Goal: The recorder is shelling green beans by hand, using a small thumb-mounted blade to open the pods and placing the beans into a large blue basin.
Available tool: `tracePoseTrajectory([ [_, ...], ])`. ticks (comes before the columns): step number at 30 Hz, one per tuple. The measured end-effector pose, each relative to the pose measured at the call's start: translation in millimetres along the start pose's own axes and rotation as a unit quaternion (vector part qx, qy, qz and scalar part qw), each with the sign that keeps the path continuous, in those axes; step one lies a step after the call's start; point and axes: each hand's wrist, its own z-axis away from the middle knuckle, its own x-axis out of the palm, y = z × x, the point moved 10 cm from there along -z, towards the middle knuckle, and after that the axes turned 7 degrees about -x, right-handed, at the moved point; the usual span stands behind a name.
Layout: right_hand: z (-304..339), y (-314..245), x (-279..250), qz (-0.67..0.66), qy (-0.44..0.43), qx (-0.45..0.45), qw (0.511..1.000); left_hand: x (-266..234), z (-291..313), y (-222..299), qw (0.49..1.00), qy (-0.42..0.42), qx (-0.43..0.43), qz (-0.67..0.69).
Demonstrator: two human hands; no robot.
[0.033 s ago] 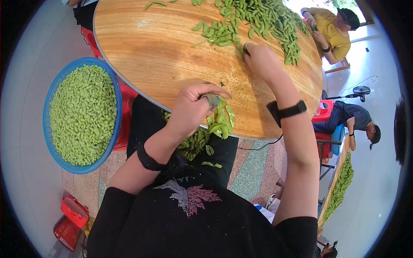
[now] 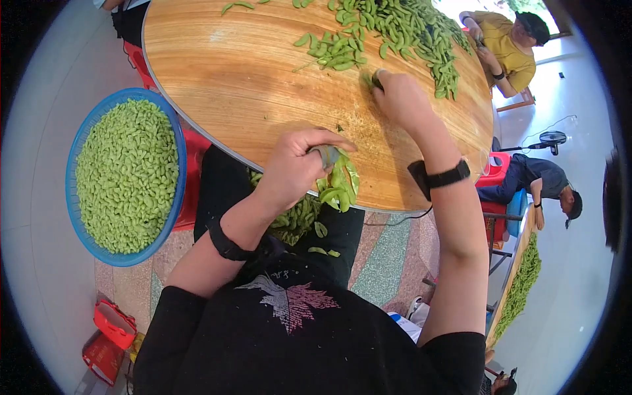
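My left hand [image 2: 296,168] is closed around several flattened green bean pods [image 2: 340,184], which hang out past its fingers at the table's near edge. A grey-green wrap covers one of its fingertips. Farther off over the wooden table, my right hand [image 2: 403,95] pinches a green bean pod [image 2: 367,78], partly hidden by the fingers. Just beyond it lies a loose group of whole pods [image 2: 339,51], below a bigger pile of pods [image 2: 408,26]. More pods [image 2: 296,220] lie in my lap, partly covered by my left forearm.
To the left, a blue basket [image 2: 70,191] full of shelled beans [image 2: 128,174] stands beside the round table [image 2: 217,85], by a red stool [image 2: 191,178]. Red bags [image 2: 115,324] sit on the floor. One person [image 2: 507,52] works across the table; another [image 2: 546,181] sits at right near a fan [image 2: 552,138].
My right hand has shifted very slightly, and the pod at its fingertips has turned a little. My left hand and its pods stay almost still.
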Motion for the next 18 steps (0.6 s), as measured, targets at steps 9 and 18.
tracePoseTrajectory([
  [9,99,-38,33,-0.756,-0.066,0.219,0.614,32,25,47,0.935,-0.021,0.193,-0.296],
  [18,121,-82,7,-0.773,-0.034,0.184,0.605,45,25,58,0.871,0.039,0.265,-0.413],
])
